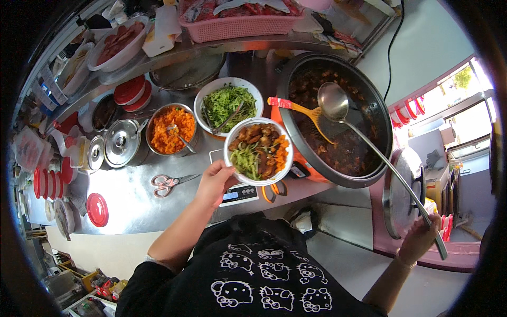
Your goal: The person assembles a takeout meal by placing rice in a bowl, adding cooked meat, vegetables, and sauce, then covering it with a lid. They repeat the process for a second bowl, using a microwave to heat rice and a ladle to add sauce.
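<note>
My left hand (217, 182) grips the rim of a white bowl (229, 168) filled with shredded cucumber, diced orange carrot and brown stewed chunks. The bowl hangs over the counter, beside a digital scale (238, 195). In my right hand (420, 239) is the long handle of a metal ladle (334, 102). The ladle's round head is over a large dark pot (388, 129) of brown stew. A yellow slotted spoon (311, 115) with a red-wrapped handle lies across the pot's left rim. Its lower end dips toward the stew.
Left of the pot stand a white bowl of shredded cucumber (227, 103) and a metal pot of orange carrot (171, 129), each with a spoon. Scissors (171, 184), a lidded metal pot (122, 142) and red lids (97, 210) are farther left. A pink basket (240, 29) sits on the shelf above.
</note>
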Demonstrator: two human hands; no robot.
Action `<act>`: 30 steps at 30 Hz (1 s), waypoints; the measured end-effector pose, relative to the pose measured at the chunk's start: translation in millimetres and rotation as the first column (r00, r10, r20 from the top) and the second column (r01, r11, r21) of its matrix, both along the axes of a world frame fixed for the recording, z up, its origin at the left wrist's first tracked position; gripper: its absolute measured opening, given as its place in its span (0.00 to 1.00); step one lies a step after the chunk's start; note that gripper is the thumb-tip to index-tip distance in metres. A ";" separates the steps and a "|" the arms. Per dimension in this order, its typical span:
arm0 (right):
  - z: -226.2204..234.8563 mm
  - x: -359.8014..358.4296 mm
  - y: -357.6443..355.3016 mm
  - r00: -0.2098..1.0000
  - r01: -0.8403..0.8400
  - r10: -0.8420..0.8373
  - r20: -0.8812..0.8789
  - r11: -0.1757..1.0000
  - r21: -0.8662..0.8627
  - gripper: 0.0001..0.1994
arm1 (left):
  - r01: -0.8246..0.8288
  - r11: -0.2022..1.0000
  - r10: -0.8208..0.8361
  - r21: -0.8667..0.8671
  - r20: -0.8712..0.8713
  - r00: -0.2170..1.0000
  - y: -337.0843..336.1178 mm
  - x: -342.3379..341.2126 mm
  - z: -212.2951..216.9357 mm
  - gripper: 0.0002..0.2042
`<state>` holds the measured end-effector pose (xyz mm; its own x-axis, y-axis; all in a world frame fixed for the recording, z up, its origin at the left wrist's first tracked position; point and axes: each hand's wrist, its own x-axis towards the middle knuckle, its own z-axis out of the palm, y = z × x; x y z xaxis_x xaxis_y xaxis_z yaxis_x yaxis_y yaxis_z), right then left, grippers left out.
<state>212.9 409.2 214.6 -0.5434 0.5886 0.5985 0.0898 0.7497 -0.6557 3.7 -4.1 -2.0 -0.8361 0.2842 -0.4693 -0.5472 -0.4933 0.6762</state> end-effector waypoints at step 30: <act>-177.6 -93.4 -39.2 0.988 -0.136 0.089 -0.123 0.879 -0.456 0.24 | -0.828 0.554 0.830 -0.086 -0.019 0.558 -254.1 206.3 -113.7 0.01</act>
<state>119.5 370.0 37.0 -0.5768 0.7493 0.3255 -0.0571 0.3605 -0.9310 210.0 -258.2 -115.7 -0.6728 -0.5664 -0.4760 0.0620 -0.6843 0.7266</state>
